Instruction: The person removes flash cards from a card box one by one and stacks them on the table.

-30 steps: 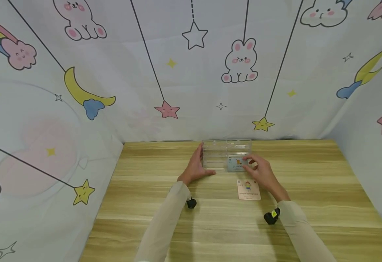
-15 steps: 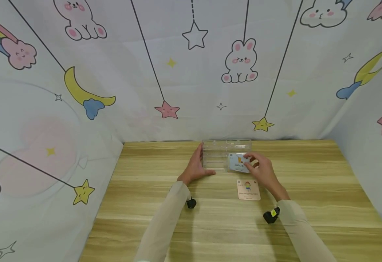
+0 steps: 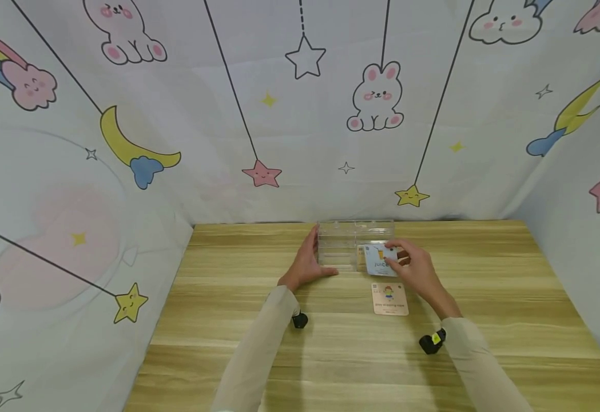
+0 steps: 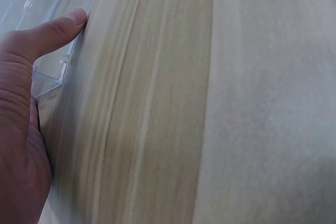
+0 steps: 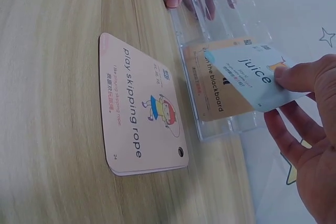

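Note:
My right hand (image 3: 417,274) pinches a light blue flashcard marked "juice" (image 5: 244,69) by its right side, thumb on the printed face. Tilted forward, that card overlaps a tan flashcard (image 5: 210,95) whose visible words read "the blackboard". The tan card stands in the lower right section of a clear plastic compartment organizer (image 3: 337,243). With its thumb along the front edge and fingers at the left side, my left hand (image 3: 307,264) holds the organizer's left end. In front of the organizer lies a pink "play skipping rope" flashcard (image 5: 142,106), with another card edge showing beneath it.
The wood-grain table (image 3: 346,355) carries all of this. A white cloth printed with rabbits and stars (image 3: 330,137) hangs along the back edge, close behind the organizer, with more cloth at both sides. Each wrist wears a small black camera.
The juice card has come forward and slightly right out of the organizer section with my right hand, uncovering the tan card behind it. My left hand stays in place.

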Demonstrator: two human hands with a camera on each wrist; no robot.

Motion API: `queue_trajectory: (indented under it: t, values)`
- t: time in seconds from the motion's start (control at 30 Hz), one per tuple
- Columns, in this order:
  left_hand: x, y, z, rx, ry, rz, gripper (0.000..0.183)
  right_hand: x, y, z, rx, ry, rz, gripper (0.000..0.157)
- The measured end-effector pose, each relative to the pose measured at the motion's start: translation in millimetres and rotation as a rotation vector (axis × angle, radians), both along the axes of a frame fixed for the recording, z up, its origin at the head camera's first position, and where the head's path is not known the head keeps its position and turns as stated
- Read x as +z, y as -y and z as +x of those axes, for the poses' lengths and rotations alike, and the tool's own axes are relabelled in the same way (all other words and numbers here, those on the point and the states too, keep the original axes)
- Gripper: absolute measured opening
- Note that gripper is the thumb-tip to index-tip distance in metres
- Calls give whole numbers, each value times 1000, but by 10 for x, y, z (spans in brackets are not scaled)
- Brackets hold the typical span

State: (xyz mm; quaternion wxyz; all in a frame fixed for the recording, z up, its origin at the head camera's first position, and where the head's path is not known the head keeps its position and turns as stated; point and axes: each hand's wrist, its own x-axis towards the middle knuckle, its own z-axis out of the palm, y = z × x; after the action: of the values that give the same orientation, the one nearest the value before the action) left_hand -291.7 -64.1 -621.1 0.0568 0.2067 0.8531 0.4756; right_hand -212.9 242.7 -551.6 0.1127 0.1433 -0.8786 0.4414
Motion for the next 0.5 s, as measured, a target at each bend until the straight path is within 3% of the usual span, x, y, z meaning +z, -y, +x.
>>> queue_trajectory:
  t: [0.3,0.5]
  values:
    - [14,-8,17,15,19,-9,139,-27,-86,50,39,11,-12,38]
    - [26,-8,19,10,15,-10,139,-47,-123,112,29,76,-5,39]
